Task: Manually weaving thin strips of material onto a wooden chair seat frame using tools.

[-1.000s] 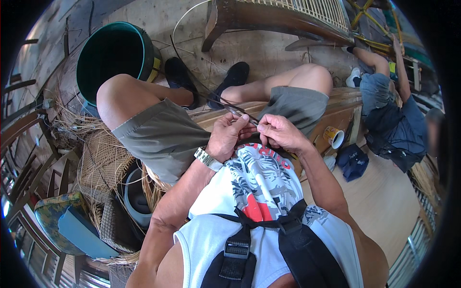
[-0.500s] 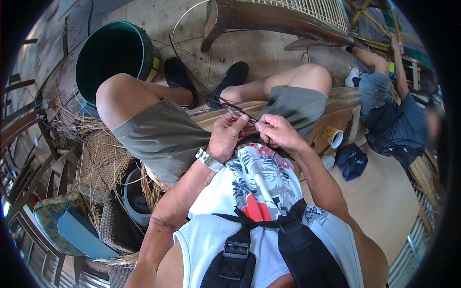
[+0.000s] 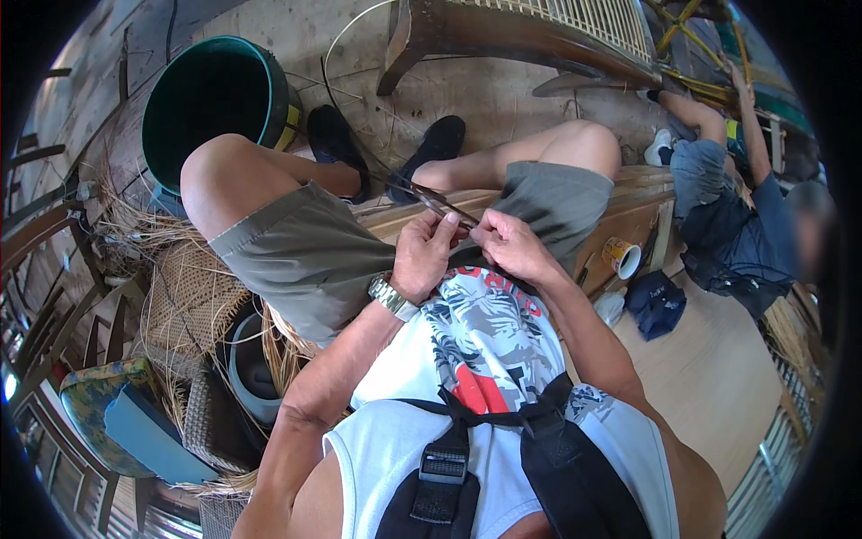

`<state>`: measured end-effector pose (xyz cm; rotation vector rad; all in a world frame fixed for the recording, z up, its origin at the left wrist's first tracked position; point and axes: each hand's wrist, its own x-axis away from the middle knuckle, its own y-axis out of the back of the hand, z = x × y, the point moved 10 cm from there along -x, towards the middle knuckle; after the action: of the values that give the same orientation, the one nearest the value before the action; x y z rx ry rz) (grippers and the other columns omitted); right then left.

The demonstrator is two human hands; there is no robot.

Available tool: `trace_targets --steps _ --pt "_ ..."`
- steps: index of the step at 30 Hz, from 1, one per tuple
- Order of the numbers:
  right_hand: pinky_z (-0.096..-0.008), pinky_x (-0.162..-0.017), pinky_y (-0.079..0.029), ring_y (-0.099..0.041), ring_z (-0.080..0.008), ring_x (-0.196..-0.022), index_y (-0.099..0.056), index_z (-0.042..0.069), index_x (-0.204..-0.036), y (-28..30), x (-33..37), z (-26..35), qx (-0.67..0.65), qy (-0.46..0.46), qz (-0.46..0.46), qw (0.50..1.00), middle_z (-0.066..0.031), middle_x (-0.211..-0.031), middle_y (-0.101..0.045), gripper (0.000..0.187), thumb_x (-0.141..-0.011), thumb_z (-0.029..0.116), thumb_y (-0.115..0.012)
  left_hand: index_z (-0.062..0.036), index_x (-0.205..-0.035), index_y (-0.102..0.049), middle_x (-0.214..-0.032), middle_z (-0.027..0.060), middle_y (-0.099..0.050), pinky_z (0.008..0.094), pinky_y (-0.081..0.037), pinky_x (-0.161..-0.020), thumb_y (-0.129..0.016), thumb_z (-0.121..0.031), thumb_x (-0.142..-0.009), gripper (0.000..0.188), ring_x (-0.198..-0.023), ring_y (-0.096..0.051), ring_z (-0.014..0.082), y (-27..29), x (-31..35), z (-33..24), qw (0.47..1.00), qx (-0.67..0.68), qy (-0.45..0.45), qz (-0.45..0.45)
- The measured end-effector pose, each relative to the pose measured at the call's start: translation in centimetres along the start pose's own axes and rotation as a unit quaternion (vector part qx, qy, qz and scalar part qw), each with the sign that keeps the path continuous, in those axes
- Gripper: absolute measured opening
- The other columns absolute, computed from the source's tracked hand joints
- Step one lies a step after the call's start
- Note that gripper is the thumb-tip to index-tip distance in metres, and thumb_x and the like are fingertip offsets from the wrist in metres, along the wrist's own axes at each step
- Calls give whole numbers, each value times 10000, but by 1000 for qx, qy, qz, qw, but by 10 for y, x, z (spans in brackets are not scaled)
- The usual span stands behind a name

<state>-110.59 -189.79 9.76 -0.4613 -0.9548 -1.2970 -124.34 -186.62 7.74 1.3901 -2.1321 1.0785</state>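
Note:
Above my lap, my left hand (image 3: 426,253) and my right hand (image 3: 512,247) come close together, each pinching thin dark brown strips (image 3: 440,199) that look like rattan or cane. The strips cross just beyond my fingertips, and a long dark end curves away over my shoes toward the floor. My left thumb lies along the strips, with the other left fingers curled beneath. The right thumb and forefinger grip them a little to the right. A metal watch (image 3: 392,297) is on my left wrist. Exactly how the strips meet between the fingers is hidden.
A dark green bucket (image 3: 280,112) stands beyond my left knee. Ahead is a wooden frame (image 3: 503,40) with cane slats. At my right are a yellow cup (image 3: 620,256), a dark cap (image 3: 655,304) and a seated co-worker (image 3: 732,216). Woven cane (image 3: 184,296) lies at left.
My right hand has shifted slightly left and up along the strips. The strips' crossing angle beyond my fingertips has changed, and the long end has swung slightly right.

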Motion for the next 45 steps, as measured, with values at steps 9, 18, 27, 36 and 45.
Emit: trace_targets --steps 9,18,27,36,45 --pt "-446 -753 -502 -663 -387 -864 -613 -10 -924 5 6 26 170 21 -86 982 -224 -893 -678 224 -914 213 -634 6 -1045 -644 -856 46 -686 223 -499 -698 -556 -250 -1023 272 -754 -601 76 -1 3 -17 979 -199 -43 5" --pt "-466 -821 -488 -636 -421 -959 -616 -5 -927 6 -8 28 177 0 -98 979 -244 -951 -672 230 -916 225 -624 -99 -842 -524 -739 3 -522 286 -457 -719 -450 -230 -1048 255 -749 -536 133 -8 -1 1 944 312 101 -19" --pt "-305 -467 -410 -508 -130 -517 -548 48 -903 -27 -17 8 -99 -20 -2 995 -94 -719 -594 194 -974 221 -598 -104 -733 -434 -666 2 -395 294 -410 -619 -487 -196 -993 281 -642 -430 134 -11 -1 21 884 435 167 38" --pt "-232 -449 -364 -420 -70 -506 -470 82 -939 -24 -21 31 -400 58 0 915 -21 -714 -512 147 -1037 187 -502 -101 -895 -559 -816 -1 -568 299 -467 -749 -578 -290 -1007 221 -810 -582 131 9 -2 -21 948 317 -17 7" --pt "-250 -608 -484 -543 -82 -633 -512 39 -1077 -19 2 23 -356 151 -9 922 -35 -822 -575 114 -1041 143 -487 -8 -1110 -636 -1032 57 -695 261 -510 -831 -692 -80 -922 209 -933 -645 113 -5 4 -46 984 53 -170 24"
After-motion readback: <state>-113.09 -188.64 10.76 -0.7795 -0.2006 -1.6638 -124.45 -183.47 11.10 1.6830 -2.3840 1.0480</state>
